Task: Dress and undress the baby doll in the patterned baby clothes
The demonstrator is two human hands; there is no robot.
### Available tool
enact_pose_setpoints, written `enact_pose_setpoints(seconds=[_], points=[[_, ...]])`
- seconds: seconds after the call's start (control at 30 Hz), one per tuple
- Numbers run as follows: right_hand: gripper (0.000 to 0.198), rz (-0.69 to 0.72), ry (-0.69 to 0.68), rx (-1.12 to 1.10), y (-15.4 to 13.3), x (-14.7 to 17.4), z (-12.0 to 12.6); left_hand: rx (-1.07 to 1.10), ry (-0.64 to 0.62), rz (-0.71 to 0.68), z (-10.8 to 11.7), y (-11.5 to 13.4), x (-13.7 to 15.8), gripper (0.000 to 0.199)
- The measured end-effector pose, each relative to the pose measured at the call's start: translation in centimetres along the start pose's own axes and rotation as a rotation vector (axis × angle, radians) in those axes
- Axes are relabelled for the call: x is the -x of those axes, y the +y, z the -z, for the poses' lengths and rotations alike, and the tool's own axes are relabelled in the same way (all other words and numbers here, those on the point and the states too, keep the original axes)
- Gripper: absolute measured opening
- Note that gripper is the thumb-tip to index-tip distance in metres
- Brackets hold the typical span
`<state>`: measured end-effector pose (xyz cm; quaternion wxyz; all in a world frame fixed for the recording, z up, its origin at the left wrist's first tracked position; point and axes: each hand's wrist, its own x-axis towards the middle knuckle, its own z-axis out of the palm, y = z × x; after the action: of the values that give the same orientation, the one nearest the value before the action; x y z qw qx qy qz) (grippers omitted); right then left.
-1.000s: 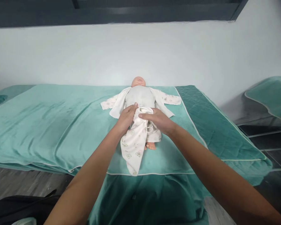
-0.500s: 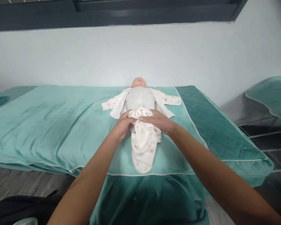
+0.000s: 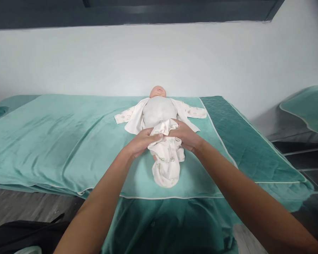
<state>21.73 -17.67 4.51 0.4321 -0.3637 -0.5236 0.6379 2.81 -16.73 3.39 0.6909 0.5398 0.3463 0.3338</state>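
A baby doll (image 3: 159, 109) lies on its back on the bed, its head toward the wall. Its open white baby jacket (image 3: 136, 120) has printed sleeves stretched to both sides. Over the doll's lower body are bunched printed baby pants (image 3: 166, 173), their near end lying rounded on the cover. My left hand (image 3: 144, 141) grips the waist of the pants from the left, thumb on top. From the right, my right hand (image 3: 187, 135) grips the same bunched cloth, its fingers partly hidden in the folds. The doll's legs are mostly covered by the pants.
A light green cover (image 3: 55, 141) with white piping lies over the bed, with a darker quilted part (image 3: 243, 141) on the right. Behind stands a white wall (image 3: 122, 60). A green-covered seat or chair (image 3: 310, 109) is at the far right, a black item (image 3: 23, 236) at lower left.
Both hands have shifted the waistband slightly to the right and gathered it more. The near end of the pants has drawn up a little toward the doll and crumpled.
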Motion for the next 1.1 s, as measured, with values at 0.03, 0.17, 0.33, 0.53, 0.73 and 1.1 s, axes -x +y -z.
enact_pose_setpoints(seconds=[0.03, 0.17, 0.33, 0.53, 0.73, 1.1], points=[[0.048, 0.008, 0.035, -0.003, 0.2, -0.1, 0.0, -0.025, -0.030, 0.011, 0.0, 0.0, 0.2, 0.036], [0.046, 0.014, 0.077, 0.030, 0.2, -0.2, -0.2, 0.083, -0.034, -0.019, -0.1, -0.3, 0.3, 0.038], [0.052, -0.066, -0.188, 0.111, -0.8, 0.3, -0.5, 0.305, 0.137, -0.107, -0.6, -0.9, -0.4, 0.040], [0.045, -0.140, -0.178, 0.161, -0.8, 0.3, -0.7, 0.277, 0.192, -0.092, -1.2, -0.6, -0.2, 0.043], [0.040, -0.095, 0.032, 0.015, 0.0, 0.0, -0.9, -0.040, -0.034, -0.074, -0.7, 0.1, 0.6, 0.049], [0.045, -0.153, -0.184, 0.170, -0.5, 0.5, -0.2, 0.337, 0.161, -0.123, -1.0, -1.4, -0.1, 0.054]])
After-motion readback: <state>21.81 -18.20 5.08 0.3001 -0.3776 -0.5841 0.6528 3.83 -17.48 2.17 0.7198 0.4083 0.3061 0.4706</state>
